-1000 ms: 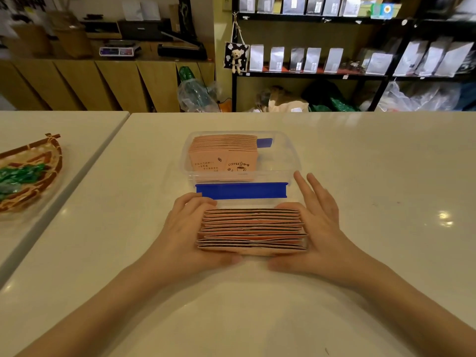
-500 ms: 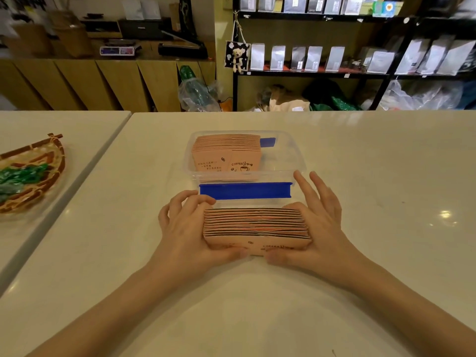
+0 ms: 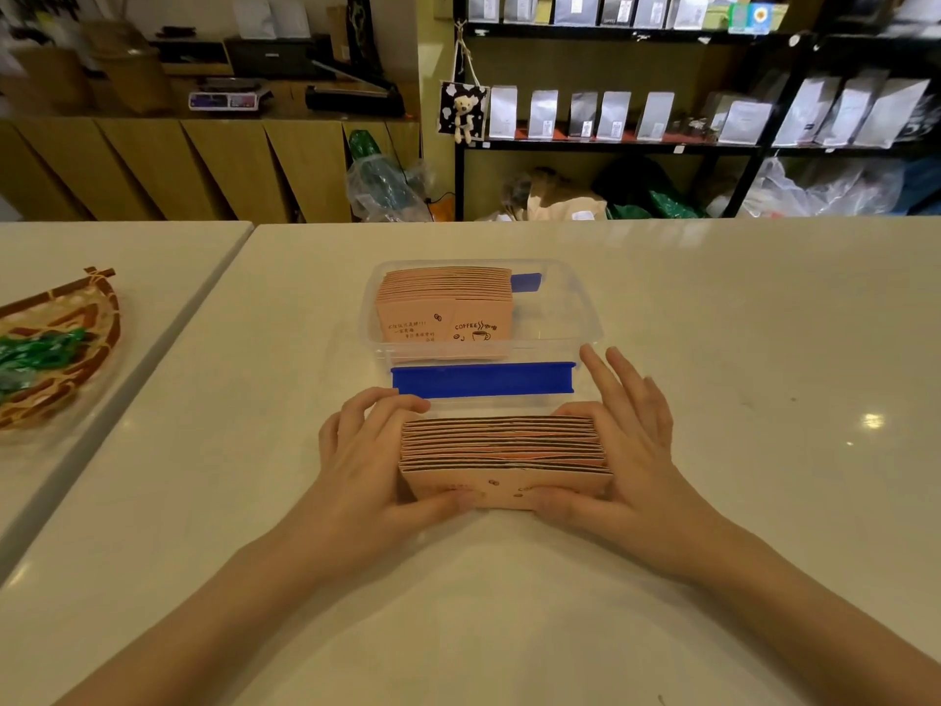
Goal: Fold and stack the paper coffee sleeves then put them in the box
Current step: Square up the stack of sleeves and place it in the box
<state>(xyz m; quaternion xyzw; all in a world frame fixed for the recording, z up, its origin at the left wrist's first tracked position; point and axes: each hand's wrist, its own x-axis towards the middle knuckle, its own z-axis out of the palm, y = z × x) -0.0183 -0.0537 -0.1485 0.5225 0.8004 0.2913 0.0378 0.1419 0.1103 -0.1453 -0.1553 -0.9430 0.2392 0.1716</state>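
A stack of folded pink paper coffee sleeves stands on edge on the white table, squeezed between both hands. My left hand presses its left end, thumb under the front face. My right hand presses the right end, fingers stretched toward the box. Just behind stands a clear plastic box with a blue clip on its near rim. Another stack of pink sleeves leans inside the box's left half.
A woven basket with green wrapped items sits on the neighbouring table at left. A gap runs between the two tables. Shelves with bags and a wooden counter stand behind the table.
The stack has tipped up so its printed front face shows. Both hands squeezed it tighter and my left fingers curled over its far corner.
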